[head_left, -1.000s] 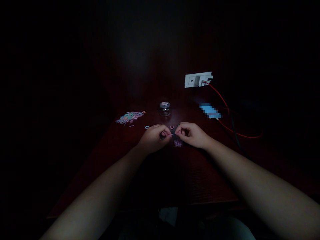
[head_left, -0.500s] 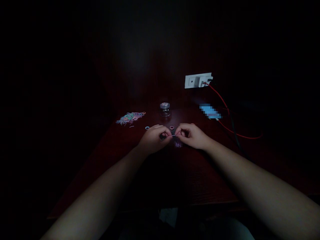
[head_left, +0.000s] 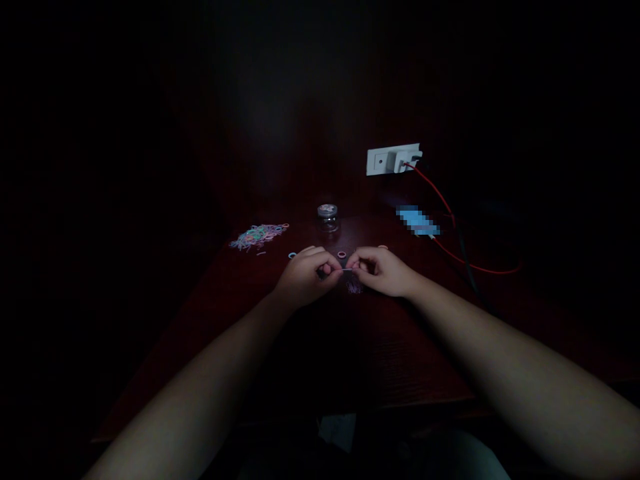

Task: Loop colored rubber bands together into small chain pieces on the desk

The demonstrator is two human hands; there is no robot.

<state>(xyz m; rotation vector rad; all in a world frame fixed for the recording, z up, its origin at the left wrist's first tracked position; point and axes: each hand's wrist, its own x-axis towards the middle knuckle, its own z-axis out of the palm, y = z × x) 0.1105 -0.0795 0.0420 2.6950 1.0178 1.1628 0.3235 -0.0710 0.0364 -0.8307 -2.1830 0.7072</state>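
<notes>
Between my two hands a small pale purple rubber band (head_left: 347, 269) is stretched over the table. My left hand (head_left: 309, 275) pinches one end between thumb and forefinger. The other end sits in the pinch of my right hand (head_left: 383, 271). Just below the band lies a small heap of purple rubber bands (head_left: 355, 287). A pink ring-shaped band (head_left: 342, 255) rests behind the gap between my hands. A light blue ring (head_left: 293, 255) shows past my left hand, and an orange ring (head_left: 383, 247) is partly hidden behind my right hand.
A pile of mixed-colour rubber bands (head_left: 259, 235) lies at the back left. A lidded clear jar (head_left: 327, 217) stands at the back middle. To the right, a blurred-out phone (head_left: 418, 220) connects by a red cable (head_left: 480, 270) to a charger in the wall socket (head_left: 393, 160).
My hands keep their pinch on the band and have hardly moved. The whole view has shifted slightly, and a little more of the orange ring shows behind my right hand.
</notes>
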